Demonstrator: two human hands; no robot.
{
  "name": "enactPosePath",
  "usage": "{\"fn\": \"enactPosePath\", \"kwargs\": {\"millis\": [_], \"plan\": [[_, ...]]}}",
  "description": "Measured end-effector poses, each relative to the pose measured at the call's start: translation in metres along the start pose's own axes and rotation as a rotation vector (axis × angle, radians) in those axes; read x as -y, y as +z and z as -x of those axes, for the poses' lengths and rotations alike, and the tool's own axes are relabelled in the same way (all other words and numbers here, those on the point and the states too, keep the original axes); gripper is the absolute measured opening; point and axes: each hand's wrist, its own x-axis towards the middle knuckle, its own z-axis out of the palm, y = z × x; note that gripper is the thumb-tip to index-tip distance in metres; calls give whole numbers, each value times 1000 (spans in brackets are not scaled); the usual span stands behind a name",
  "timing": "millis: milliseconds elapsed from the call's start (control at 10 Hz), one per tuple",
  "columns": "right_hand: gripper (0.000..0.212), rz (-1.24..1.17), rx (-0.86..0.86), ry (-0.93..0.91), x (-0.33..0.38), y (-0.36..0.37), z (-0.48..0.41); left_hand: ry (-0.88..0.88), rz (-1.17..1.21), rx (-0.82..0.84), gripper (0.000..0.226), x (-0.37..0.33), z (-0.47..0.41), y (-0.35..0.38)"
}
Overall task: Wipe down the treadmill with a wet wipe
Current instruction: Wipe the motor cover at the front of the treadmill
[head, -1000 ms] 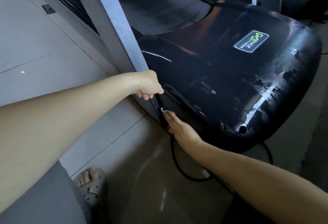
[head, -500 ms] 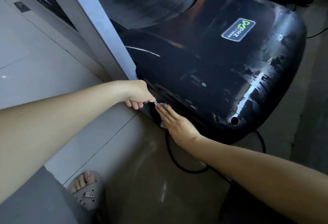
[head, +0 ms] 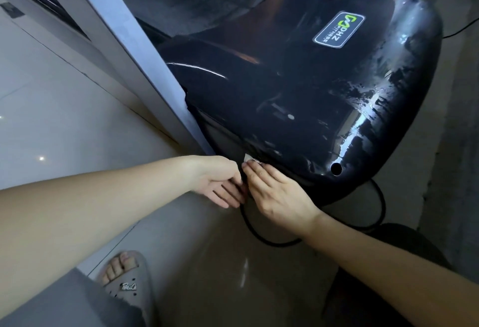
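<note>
Head view: right hand [head: 280, 194] presses the wipe [head: 248, 157] against the treadmill cover [head: 311, 93] at its lower edge, fingers straight and together. Left hand [head: 220, 184] is relaxed beside it, fingers apart. The small wipe could slip out onto the cable [head: 259, 237].

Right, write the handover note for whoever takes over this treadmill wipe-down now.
Left hand: open, fingers relaxed, close beside the other hand, holding nothing that I can see.
Right hand: straight fingers press the small white wet wipe against the near lower edge of the glossy black treadmill motor cover, by the grey upright post.
Done: wet streaks on the cover's right side suggest that part is wiped.
Left: probably the edge under the wipe and the post. Mind the black cable on the floor below the hands.
</note>
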Motion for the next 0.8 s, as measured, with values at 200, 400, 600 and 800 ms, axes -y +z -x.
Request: {"fn": "enactPosePath", "kwargs": {"millis": [200, 400, 600, 800], "plan": [[48, -115, -42, 16, -7, -16, 14, 222, 494, -72, 43, -6, 1, 31], [28, -472, -340, 342, -62, -63, 41, 102, 630, -257, 36, -25, 7, 55], [30, -489, -406, 770, -82, -30, 47, 59, 1145, -421, 49, -37, -19, 77], [30, -463, -455, 789, -79, -28, 47, 170, 1241, -462, 47, -23, -23, 124]]}}
